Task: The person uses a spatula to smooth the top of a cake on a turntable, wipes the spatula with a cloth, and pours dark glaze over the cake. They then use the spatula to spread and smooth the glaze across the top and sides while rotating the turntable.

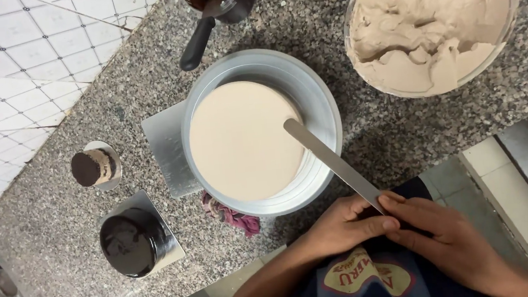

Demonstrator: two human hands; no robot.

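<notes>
Both forearms came in from the lower edge and met close in front of the body. The left hand (342, 226) was curled, thumb stretched out toward the right hand (443, 231), whose fingers (405, 204) lay extended and pinched together, the two hands touching.

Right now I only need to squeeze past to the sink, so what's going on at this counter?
A person holds a long metal spatula with both hands, left hand and right hand gripping its handle end. Its blade tip rests over a round pan of smooth, pale cream. A glass bowl of whipped cream stands behind, and a small dark glazed cake sits to the left.
</notes>
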